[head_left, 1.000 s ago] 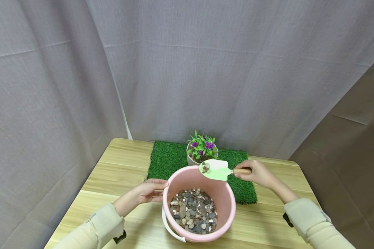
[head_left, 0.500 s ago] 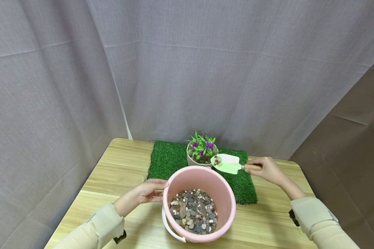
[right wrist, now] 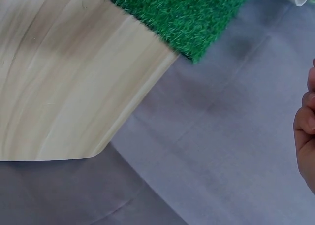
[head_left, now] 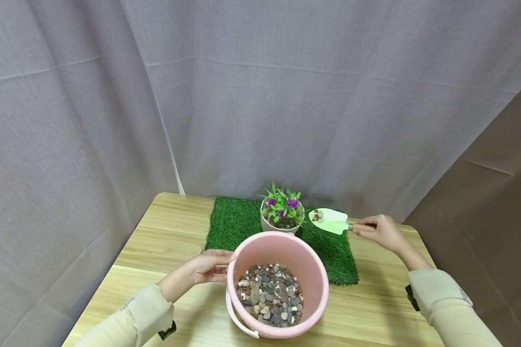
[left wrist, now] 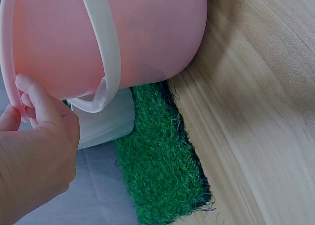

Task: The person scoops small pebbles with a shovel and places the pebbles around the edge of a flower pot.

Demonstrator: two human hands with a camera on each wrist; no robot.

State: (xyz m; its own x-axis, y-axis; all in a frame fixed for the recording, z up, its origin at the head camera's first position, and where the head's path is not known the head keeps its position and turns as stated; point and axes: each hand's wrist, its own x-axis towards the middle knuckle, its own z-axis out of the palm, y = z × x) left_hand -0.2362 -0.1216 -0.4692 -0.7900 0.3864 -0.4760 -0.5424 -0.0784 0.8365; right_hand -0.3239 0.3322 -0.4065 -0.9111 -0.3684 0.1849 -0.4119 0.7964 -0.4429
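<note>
My left hand (head_left: 210,266) pinches the rim of a pink bucket (head_left: 314,284) at its left side; the left wrist view shows thumb and fingers (left wrist: 37,94) on that rim. Pebbles (head_left: 269,294) cover the bucket's bottom. In my right hand (head_left: 382,232) is the wooden handle of a pale green trowel (head_left: 333,222), held level above the mat's right part. A few small pebbles (head_left: 318,215) lie at the trowel's tip. Just left of that tip stands a white pot (head_left: 267,225) with a purple-flowered plant (head_left: 282,205). The right wrist view catches only part of the right hand (right wrist: 306,121).
A green artificial grass mat (head_left: 232,221) lies under the pot, partly behind the bucket. The bucket's white handle (head_left: 239,320) hangs down its left side. The wooden table (head_left: 173,231) ends at a grey curtain (head_left: 260,120) behind.
My right hand has carried the trowel and its pebbles from over the bucket's back rim to the right and farther back, past the pot. The left hand and bucket stay put.
</note>
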